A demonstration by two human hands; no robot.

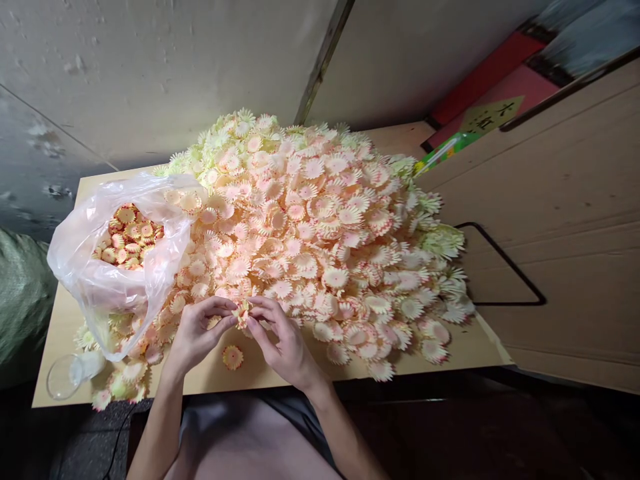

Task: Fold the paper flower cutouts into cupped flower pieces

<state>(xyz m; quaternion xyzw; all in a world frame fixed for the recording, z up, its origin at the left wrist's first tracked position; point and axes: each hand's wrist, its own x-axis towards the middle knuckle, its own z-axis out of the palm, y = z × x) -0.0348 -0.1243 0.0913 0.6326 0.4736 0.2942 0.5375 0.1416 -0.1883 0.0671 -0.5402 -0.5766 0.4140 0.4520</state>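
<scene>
Between my two hands, near the front of the table, is a small yellowish artificial flower piece (243,315) with ruffled petals. My left hand (203,330) pinches its left side with thumb and fingers, and my right hand (280,337) grips its right side. Just below them a single round petal disc (233,357), yellow with a red edge, lies flat on the wood. A large heap of pale pink and cream petal discs (305,227) rises right behind my hands. To the left stands an open clear plastic bag (165,267) with smaller red-edged yellow discs (130,233) in it.
A clear plastic cup (64,377) lies at the front left corner of the light wooden table (280,370). Cardboard (565,220) with a black wire frame (505,267) flanks the right side. A wall (165,73) is behind, and a green sack (23,307) sits far left.
</scene>
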